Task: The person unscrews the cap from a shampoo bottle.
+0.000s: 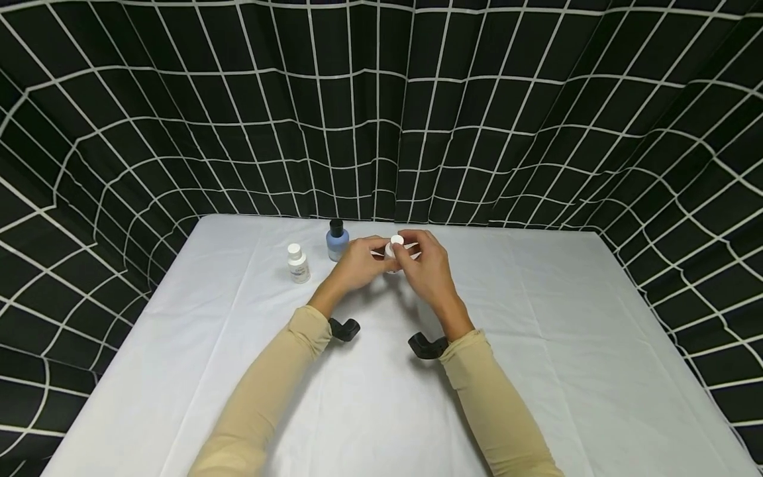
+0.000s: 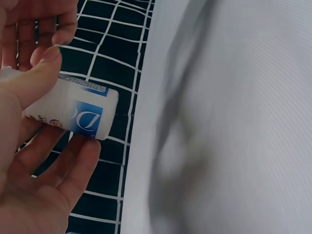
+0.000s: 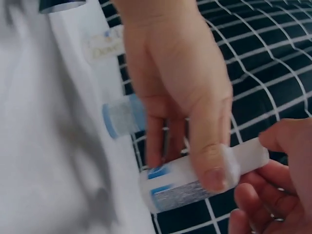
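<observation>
My left hand (image 1: 360, 264) grips a small white bottle (image 2: 92, 111) with a blue label around its body. In the right wrist view this bottle (image 3: 180, 187) is tilted, the left thumb lying across its upper part. At its top end, my right hand (image 1: 430, 268) pinches the white cap (image 3: 255, 154) between thumb and fingers. From the head camera the cap (image 1: 397, 239) shows between both hands, most of the bottle being covered by fingers. Whether the cap is seated or loose cannot be told.
Left of the hands stands a blue bottle with a black cap (image 1: 337, 242). Farther left is another white bottle (image 1: 299, 267), upright. Both are on the white-covered table (image 1: 381, 397). A black curtain with white grid lines (image 1: 381, 99) hangs behind. Black wrist mounts (image 1: 344, 329) jut inward from the sleeves.
</observation>
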`<state>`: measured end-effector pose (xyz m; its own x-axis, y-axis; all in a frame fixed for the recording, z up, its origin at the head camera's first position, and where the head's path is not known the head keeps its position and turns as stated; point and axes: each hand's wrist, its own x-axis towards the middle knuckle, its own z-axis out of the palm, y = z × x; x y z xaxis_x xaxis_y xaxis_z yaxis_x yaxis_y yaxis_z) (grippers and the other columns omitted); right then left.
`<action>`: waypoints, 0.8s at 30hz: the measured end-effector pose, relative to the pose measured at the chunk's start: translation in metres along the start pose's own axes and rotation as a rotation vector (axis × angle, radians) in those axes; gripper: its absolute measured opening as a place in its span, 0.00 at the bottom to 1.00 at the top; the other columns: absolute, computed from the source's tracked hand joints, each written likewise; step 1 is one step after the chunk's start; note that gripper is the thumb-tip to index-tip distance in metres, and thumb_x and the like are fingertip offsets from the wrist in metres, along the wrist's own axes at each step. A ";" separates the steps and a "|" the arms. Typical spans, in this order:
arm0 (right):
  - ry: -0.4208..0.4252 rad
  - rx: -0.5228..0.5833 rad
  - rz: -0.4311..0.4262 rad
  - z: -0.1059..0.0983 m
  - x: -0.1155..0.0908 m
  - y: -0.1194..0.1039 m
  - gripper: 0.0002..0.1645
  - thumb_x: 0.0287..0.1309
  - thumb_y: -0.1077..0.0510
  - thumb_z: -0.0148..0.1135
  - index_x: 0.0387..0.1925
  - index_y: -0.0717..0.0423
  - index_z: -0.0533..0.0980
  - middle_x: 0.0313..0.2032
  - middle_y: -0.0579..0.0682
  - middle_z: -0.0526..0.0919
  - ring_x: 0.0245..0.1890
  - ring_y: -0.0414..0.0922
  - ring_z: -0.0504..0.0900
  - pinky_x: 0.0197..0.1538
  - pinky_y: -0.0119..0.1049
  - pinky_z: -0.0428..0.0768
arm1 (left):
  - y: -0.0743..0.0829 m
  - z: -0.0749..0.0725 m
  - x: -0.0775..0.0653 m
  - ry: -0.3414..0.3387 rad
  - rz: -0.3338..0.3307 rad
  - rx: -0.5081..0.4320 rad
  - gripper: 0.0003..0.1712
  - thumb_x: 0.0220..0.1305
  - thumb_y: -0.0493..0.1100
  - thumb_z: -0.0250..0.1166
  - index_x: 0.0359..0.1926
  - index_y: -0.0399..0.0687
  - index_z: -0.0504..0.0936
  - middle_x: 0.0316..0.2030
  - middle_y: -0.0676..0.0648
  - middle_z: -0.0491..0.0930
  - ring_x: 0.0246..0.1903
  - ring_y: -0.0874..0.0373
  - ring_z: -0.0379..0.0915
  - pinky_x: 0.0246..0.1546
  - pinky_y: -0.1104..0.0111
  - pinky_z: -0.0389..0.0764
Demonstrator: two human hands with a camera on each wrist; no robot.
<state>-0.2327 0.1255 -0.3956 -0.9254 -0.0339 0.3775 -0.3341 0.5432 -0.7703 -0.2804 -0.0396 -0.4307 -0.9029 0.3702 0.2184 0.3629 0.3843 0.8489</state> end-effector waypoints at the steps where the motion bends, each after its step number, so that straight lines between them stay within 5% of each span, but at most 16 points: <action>1: 0.000 0.001 0.013 -0.002 0.000 0.001 0.17 0.68 0.54 0.63 0.53 0.58 0.80 0.47 0.56 0.84 0.44 0.53 0.85 0.46 0.40 0.82 | 0.000 0.002 0.002 0.003 -0.002 -0.002 0.22 0.57 0.47 0.77 0.53 0.50 0.88 0.44 0.49 0.86 0.47 0.57 0.83 0.51 0.72 0.85; 11: 0.007 0.009 0.064 -0.017 0.000 0.008 0.17 0.66 0.53 0.66 0.53 0.57 0.81 0.47 0.56 0.85 0.43 0.52 0.85 0.43 0.38 0.80 | -0.003 0.017 0.016 0.019 -0.002 -0.075 0.28 0.54 0.48 0.79 0.56 0.49 0.87 0.50 0.49 0.86 0.50 0.57 0.82 0.54 0.68 0.84; 24: 0.010 -0.018 0.063 -0.007 -0.002 0.010 0.20 0.65 0.51 0.68 0.53 0.58 0.80 0.47 0.56 0.84 0.42 0.53 0.86 0.44 0.39 0.81 | -0.007 0.016 0.007 0.025 -0.016 -0.038 0.25 0.58 0.46 0.77 0.57 0.47 0.86 0.48 0.46 0.86 0.49 0.54 0.82 0.54 0.64 0.84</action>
<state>-0.2331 0.1370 -0.4001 -0.9427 0.0095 0.3335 -0.2716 0.5587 -0.7837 -0.2855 -0.0267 -0.4426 -0.9140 0.3431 0.2165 0.3402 0.3574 0.8698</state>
